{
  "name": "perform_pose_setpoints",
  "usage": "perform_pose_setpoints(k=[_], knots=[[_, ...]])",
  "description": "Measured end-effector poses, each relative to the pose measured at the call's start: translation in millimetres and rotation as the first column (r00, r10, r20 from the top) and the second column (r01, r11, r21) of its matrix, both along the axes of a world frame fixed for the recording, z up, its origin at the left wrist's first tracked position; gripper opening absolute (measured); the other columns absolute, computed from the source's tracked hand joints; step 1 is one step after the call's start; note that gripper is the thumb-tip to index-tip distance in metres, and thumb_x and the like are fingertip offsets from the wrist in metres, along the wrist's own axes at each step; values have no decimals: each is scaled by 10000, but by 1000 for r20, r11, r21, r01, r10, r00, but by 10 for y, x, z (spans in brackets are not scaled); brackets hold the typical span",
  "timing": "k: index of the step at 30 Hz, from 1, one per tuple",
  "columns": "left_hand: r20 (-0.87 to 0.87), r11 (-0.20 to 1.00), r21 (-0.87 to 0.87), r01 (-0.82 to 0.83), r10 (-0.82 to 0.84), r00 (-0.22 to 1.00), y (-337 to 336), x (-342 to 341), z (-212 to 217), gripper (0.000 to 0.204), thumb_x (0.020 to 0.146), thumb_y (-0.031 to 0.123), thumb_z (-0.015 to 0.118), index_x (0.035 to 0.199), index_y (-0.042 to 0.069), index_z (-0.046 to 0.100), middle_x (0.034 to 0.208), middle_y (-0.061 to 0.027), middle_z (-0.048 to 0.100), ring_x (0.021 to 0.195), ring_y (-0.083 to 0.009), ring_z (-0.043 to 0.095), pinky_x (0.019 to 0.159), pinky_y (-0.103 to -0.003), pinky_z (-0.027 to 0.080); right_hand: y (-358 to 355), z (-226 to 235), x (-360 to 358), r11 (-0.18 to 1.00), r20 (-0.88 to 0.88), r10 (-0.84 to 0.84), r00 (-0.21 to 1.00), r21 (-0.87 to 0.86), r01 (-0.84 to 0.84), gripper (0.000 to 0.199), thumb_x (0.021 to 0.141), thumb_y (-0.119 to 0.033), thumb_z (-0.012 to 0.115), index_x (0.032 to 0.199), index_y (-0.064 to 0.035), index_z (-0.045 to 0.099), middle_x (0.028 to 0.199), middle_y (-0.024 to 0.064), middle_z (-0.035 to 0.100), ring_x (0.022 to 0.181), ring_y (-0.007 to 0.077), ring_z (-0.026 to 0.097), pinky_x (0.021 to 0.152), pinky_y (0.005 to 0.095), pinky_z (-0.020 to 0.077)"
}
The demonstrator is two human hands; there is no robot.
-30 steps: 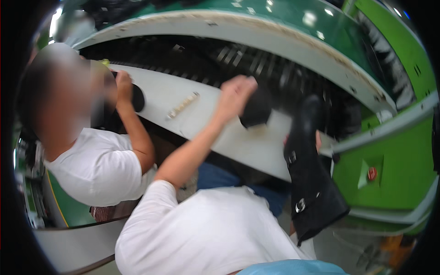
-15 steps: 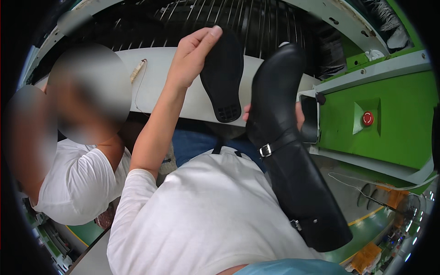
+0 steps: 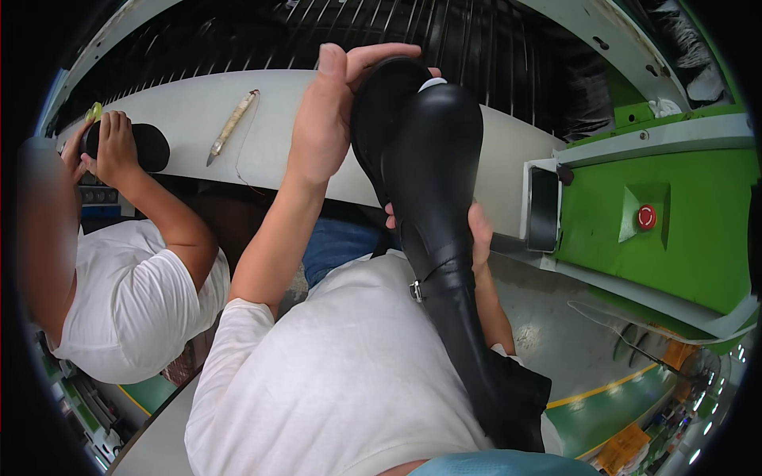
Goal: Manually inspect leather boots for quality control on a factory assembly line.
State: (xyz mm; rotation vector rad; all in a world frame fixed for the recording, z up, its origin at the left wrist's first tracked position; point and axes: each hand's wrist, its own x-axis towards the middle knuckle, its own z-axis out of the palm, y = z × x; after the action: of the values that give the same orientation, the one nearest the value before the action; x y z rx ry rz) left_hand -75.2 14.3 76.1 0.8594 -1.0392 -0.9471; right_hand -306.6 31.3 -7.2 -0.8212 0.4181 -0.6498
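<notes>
A tall black leather boot (image 3: 438, 151) with a buckled ankle strap lies across my front, toe away from me and shaft hanging toward my lap. Under its ankle, my right hand (image 3: 481, 236) is closed round it, with the palm mostly hidden behind the boot. My left hand (image 3: 320, 115) grips a black shoe sole (image 3: 369, 119) near its toe end, thumb up and fingers curled over the far edge. The sole sits against the left side of the boot's foot, overlapping it. A small white patch (image 3: 432, 82) shows at the boot's toe tip.
A white table (image 3: 274, 127) curves beyond my hands, with a pointed, tape-wrapped tool (image 3: 232, 127) on it. Metal rods (image 3: 317, 40) run behind. At right stands a green machine (image 3: 690, 238) with a red button (image 3: 647, 216). At left, a co-worker (image 3: 139, 293) holds a black sole-like piece (image 3: 151, 148).
The boot has moved left and turned on its side, while the sole has come against it. My left hand has shifted its hold along the toe. The co-worker's hands have come into view.
</notes>
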Motion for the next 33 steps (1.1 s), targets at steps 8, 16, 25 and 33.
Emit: perform_pose_setpoints(k=[8,16,25,33], knots=[[339,973,32,-228,204,918,-121,345,-233,486,1194,352,518,1519,4,617,1415,-198,747,1264,-255,738,1113,-367,563,-58,1,-65,996,135,80,988,-59,-72,1195,938,-843,650,1587,142,456,1373,353,667,1182,406,736,1048,486,595],[333,959,-243,-144,222,917,193,-189,8,629,928,266,896,1453,11,661,1409,-164,742,1290,-277,716,1139,-390,525,-184,-197,-202,956,-109,-98,989,-285,64,1168,875,-827,692,1561,95,485,1362,226,683,1208,288,724,1039,390,585],[169,993,-114,9,10,986,118,-578,-92,340,889,121,912,1173,-9,780,1115,-115,820,1016,-201,797,935,-328,621,-131,-186,-194,928,-185,-176,967,-358,100,1093,892,-768,587,1576,78,478,1404,193,667,1236,253,692,1038,362,545],[496,967,-14,-253,226,838,-442,58,-701,691,1035,498,783,1462,-29,649,1333,-219,765,1267,-287,729,1094,-385,546,-185,-178,20,980,122,-93,988,187,69,862,1117,-694,387,1481,66,571,1176,197,749,978,266,757,911,404,620]])
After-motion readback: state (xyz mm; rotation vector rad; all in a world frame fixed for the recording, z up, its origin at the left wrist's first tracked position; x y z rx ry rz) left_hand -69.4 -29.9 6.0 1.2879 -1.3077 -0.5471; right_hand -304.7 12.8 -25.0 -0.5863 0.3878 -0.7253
